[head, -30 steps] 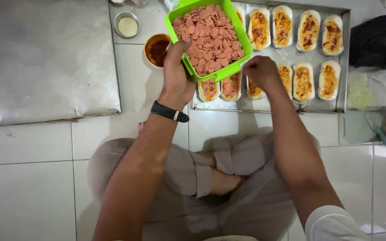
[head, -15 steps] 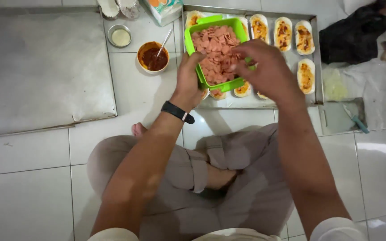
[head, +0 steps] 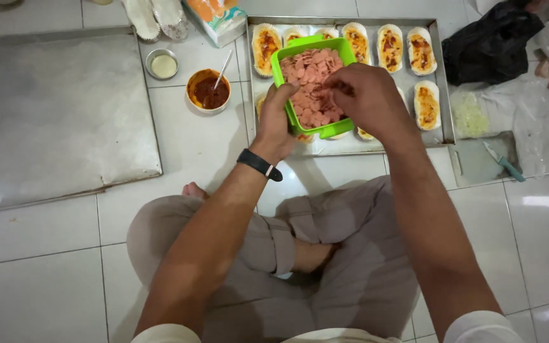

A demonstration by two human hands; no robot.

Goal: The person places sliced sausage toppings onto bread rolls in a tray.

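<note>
Two hands at work over a green rectangular tub (head: 325,130) of pink sausage slices (head: 309,79), held above a metal baking tray (head: 440,76) on a white-tiled floor (head: 52,267). Left hand (head: 276,121) clamped on the tub's near-left wall, thumb hooked over the rim, wrist banded by a black watch (head: 259,164). Right hand (head: 366,95) curled down into the tub from 3 o'clock, fingertips bunched among the slices; whether pinching one or only touching, impossible to tell. Tub's long axis running from 6 to 12 o'clock, tilted slightly right, directly ahead of crossed legs in grey trousers (head: 351,254). Right hand the nearer to the slices, left only steadying. On the tray, oval topped bread pieces (head: 420,51) in rows at 12 and 3 o'clock of the tub, some partly hidden beneath it. At 9 o'clock of the tub, an orange bowl of red sauce (head: 208,91) with a spoon, a small steel cup (head: 162,63) just beyond, and a large bare metal sheet (head: 58,114) farther left. At 3 o'clock past the tray, a black bag (head: 484,44), a clear bag of shredded cheese (head: 471,114) and a teal-handled knife (head: 503,162) on a board.
</note>
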